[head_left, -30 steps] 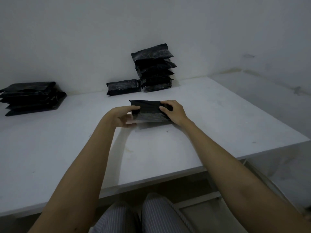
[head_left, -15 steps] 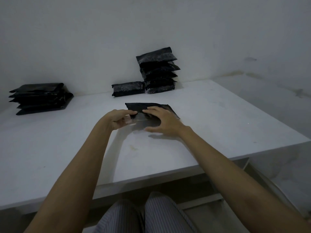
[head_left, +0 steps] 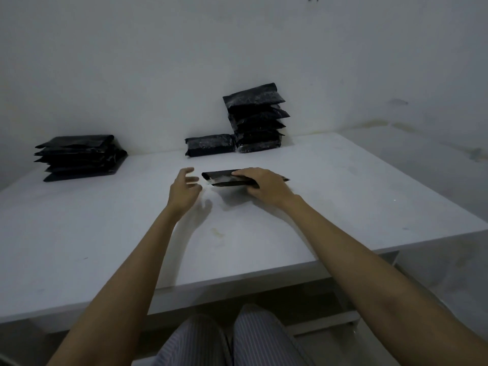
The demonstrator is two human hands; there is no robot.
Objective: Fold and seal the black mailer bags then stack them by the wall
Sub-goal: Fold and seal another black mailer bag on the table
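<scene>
A folded black mailer bag [head_left: 221,178] is lifted a little off the white table [head_left: 105,233] at its middle. My right hand [head_left: 266,184] grips its right half, fingers over the top and thumb underneath. My left hand [head_left: 184,190] hovers just left of the bag, fingers relaxed, holding nothing. By the wall stands a tall stack of sealed black bags [head_left: 257,120], with a single sealed bag [head_left: 210,145] lying beside it on the left.
A lower pile of flat black mailer bags [head_left: 79,157] lies at the table's far left near the wall. The table's right edge drops off to the floor. My striped trouser legs [head_left: 227,339] show below the front edge.
My left hand has let go of the bag and drawn back to the left. The right hand has closed round the bag and raised it off the table.
</scene>
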